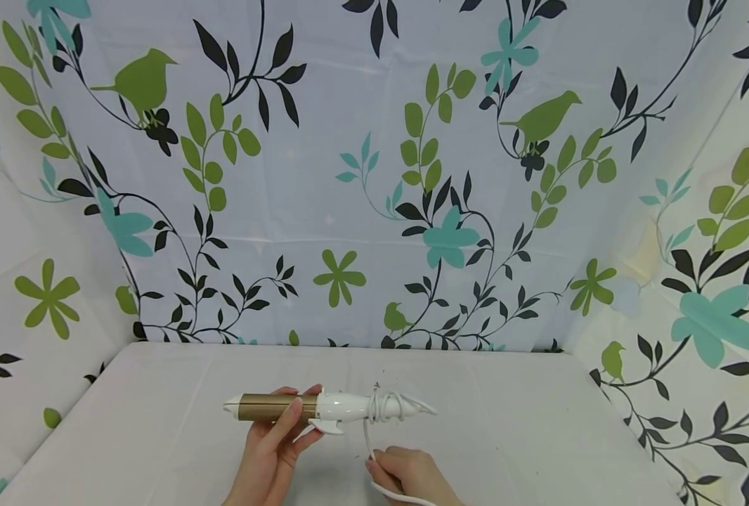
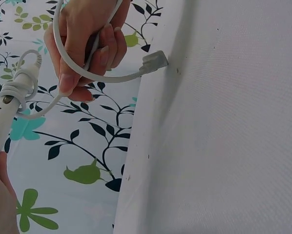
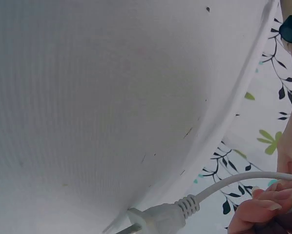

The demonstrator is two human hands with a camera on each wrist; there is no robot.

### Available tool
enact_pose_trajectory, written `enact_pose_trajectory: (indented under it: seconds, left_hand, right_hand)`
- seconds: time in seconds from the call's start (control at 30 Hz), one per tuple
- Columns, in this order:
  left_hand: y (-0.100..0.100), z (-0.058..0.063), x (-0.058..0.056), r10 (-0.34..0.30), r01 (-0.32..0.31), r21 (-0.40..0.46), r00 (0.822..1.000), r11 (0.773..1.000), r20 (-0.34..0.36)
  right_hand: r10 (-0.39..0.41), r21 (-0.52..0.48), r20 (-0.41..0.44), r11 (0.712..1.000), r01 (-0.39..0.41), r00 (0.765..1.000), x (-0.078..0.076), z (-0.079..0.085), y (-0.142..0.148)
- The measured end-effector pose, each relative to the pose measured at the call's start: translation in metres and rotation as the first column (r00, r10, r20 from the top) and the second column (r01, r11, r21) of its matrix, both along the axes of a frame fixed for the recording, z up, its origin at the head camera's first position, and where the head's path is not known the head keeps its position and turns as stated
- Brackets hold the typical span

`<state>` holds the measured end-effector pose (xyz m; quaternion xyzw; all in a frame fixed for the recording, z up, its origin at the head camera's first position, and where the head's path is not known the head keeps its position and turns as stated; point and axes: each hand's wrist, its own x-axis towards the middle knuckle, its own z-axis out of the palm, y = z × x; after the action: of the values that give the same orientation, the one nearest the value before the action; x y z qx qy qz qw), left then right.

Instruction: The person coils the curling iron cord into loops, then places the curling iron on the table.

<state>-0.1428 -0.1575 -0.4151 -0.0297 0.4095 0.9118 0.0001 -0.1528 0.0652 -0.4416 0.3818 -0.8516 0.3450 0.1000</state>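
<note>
A curling iron [image 1: 344, 406] with a gold barrel and a white handle lies level in my left hand [image 1: 270, 443], just over the table. The left thumb and fingers grip the barrel near where it meets the handle. White cord [image 1: 383, 409] is wound in several loops around the handle's right end. One length runs down from the loops to my right hand [image 1: 415, 472], whose curled fingers pinch it. In the left wrist view the cord's plug [image 2: 155, 62] hangs free past the right hand. The right wrist view shows the plug [image 3: 163, 219] up close, with its prongs partly cut off.
The white table [image 1: 178, 393] carries small dark specks. Behind it hangs a cloth [image 1: 324, 176] printed with leaves, birds and flowers, and similar cloth covers both sides. A dark band [image 3: 291, 29] circles a wrist in the right wrist view.
</note>
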Motion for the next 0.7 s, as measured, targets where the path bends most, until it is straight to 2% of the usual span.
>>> enact_pose_trajectory:
  seconds: [0.13, 0.27, 0.43, 0.57, 0.7]
  left_hand:
    - [-0.001, -0.001, 0.000, -0.001, 0.001, 0.006, 1.000, 1.000, 0.000]
    - [0.000, 0.000, 0.000, 0.007, -0.007, 0.007, 1.000, 1.000, 0.013]
    - [-0.001, 0.000, -0.001, 0.012, -0.011, 0.009, 1.000, 1.000, -0.004]
    - [-0.003, 0.000, -0.001, 0.011, -0.010, 0.015, 1.000, 1.000, -0.017]
    - [-0.003, 0.001, -0.002, 0.024, -0.024, 0.006, 0.999, 1.000, -0.021]
  right_hand:
    - [0.028, 0.013, -0.098, 1.000, -0.027, 0.995, 0.003, -0.004, 0.000]
    - [0.045, 0.040, -0.107, 0.998, -0.041, 0.993, 0.009, -0.002, 0.000]
    - [0.060, 0.086, -0.069, 0.995, -0.054, 0.996, 0.012, 0.000, 0.001]
    - [0.066, 0.079, -0.064, 0.995, -0.061, 0.996, 0.015, -0.001, 0.002]
    - [0.055, 0.022, -0.119, 0.998, -0.053, 0.991, 0.019, -0.002, 0.002]
